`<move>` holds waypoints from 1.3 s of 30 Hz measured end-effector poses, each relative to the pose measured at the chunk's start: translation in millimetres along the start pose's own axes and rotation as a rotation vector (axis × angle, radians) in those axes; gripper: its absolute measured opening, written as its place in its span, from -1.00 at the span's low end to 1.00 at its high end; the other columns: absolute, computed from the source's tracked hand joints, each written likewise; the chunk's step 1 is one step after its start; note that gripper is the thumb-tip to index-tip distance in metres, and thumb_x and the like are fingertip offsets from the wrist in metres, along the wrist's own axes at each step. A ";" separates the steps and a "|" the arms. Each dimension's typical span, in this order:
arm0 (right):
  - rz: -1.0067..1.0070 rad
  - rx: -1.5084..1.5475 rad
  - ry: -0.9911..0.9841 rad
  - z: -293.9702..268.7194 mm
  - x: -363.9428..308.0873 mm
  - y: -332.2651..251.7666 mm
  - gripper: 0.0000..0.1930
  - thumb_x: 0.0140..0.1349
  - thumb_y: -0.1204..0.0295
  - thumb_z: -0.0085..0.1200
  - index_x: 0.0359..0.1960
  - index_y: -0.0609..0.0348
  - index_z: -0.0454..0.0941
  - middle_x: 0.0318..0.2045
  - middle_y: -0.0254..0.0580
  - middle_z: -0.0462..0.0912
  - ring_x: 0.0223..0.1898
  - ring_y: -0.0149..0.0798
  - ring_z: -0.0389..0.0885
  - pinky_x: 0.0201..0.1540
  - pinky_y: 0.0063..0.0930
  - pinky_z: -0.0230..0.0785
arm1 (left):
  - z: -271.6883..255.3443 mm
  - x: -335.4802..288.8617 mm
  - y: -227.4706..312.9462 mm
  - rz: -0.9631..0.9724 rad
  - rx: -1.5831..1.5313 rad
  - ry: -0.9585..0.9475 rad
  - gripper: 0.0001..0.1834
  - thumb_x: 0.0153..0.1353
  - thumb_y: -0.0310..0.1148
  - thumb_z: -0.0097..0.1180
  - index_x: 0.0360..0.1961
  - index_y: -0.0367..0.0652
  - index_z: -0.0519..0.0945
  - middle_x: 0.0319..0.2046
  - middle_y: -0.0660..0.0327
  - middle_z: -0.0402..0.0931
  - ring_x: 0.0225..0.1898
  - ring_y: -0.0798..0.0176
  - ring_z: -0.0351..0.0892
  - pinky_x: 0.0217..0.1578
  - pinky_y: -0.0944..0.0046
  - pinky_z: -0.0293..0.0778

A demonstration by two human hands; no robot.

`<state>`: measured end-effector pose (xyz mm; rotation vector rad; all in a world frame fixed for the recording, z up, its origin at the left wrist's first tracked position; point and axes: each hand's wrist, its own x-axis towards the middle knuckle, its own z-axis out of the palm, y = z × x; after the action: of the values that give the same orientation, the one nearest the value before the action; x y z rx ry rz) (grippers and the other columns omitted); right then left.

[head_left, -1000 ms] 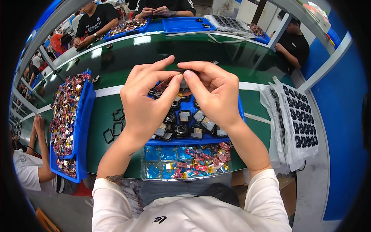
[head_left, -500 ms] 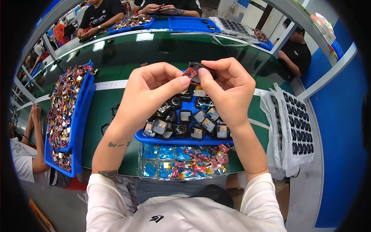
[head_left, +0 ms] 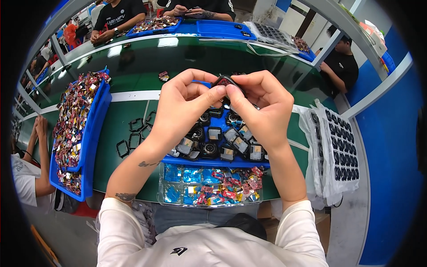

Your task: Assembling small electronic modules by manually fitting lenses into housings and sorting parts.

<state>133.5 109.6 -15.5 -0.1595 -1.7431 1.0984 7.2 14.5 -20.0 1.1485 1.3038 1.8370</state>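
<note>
Above the blue tray (head_left: 195, 161), my two hands hold a small black watch case (head_left: 219, 81) between them. A red circuit board (head_left: 226, 82) shows in the case's opening. My left hand (head_left: 189, 99) is closed, thumb and fingers pinching the case's left side. My right hand (head_left: 263, 107) grips the right side, its thumb pressed near the board. Part of the case is hidden behind both thumbs. Below, the tray holds several black watch cases (head_left: 209, 150), some showing round dials and others grey inner parts.
Nearest me lies a clear tray (head_left: 161, 201) of red circuit boards and blue film pieces. Stacked blue bins (head_left: 101, 111) full of boards stand left. Black frames (head_left: 134, 140) lie on the green belt (head_left: 113, 162). White trays (head_left: 340, 147) of black parts stand right. Co-workers sit across and at the sides.
The red circuit board, held apart at the case's left edge before, is now in the case's opening. My left hand has moved slightly right, and both thumbs have come together.
</note>
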 end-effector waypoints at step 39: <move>0.482 -0.481 -0.182 -134.3 3.4 81.3 -0.81 0.09 0.36 0.19 -0.41 0.27 0.63 -0.49 -0.35 0.62 -0.47 -0.52 0.51 -0.46 -0.65 0.30 | -24.0 0.0 22.9 0.170 0.515 -0.054 -0.61 0.22 -0.19 0.15 -0.67 -0.22 0.51 -0.69 0.34 0.46 -0.60 0.53 0.45 -0.54 0.53 0.31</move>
<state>209.5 237.9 -64.6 -0.8345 -2.1785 1.0253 -14.2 -3.3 -1.9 1.6030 1.7525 1.6101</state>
